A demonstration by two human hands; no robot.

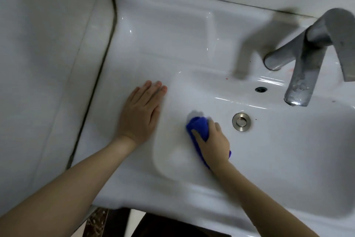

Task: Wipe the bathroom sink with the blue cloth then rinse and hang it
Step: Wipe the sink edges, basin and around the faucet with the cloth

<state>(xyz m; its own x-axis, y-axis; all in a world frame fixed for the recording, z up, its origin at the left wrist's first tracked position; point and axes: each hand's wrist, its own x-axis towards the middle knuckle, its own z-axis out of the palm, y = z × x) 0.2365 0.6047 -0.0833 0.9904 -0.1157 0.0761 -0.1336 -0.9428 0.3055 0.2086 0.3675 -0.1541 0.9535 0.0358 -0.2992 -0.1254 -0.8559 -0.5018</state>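
Two bare forearms reach in over the near rim of a white sink [134,48]. The right hand [213,142] is clenched around a bunched blue cloth [198,127], pressing it to the basin's left inner slope; cloth shows past the fingertips and under the wrist. Just right of the grip sits the metal drain [241,122], with the overflow hole [260,89] and grey faucet [307,63] beyond. Left of the grip, the left hand [141,113] lies flat and empty on the sink's ledge.

Dull grey metal faucet [307,60] up right of the right hand [215,140], round brushed-steel drain plug [241,122] just right of it, glossy white wall tiles [48,63] and a dark grout seam [107,48] left of the left hand [140,113].
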